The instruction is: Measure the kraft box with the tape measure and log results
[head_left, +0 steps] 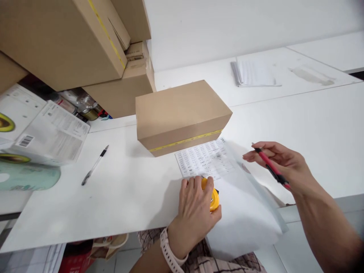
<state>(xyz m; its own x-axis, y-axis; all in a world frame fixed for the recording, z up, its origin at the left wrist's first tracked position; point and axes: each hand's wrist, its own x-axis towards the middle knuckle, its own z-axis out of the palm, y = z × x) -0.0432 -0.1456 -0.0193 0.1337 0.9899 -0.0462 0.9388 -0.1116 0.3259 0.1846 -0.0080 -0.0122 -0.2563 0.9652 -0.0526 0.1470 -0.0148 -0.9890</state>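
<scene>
My left hand (196,210) is closed over a yellow tape measure (214,198) that rests on a printed sheet of paper (207,159) near the table's front edge. My right hand (280,161) hovers to the right of the sheet, fingers pinched on a red and black pen (271,167). Just behind the sheet stands a small brown cardboard box (179,113) with a yellow stripe along its lower edge. A larger white sheet (244,212) lies under the printed one and overhangs the table edge.
A black pen (94,165) lies on the white table (127,197) to the left. Large cardboard boxes (71,41) are stacked at the back left, with white printed packages (42,132) below them. A stack of papers (251,72) sits far back right.
</scene>
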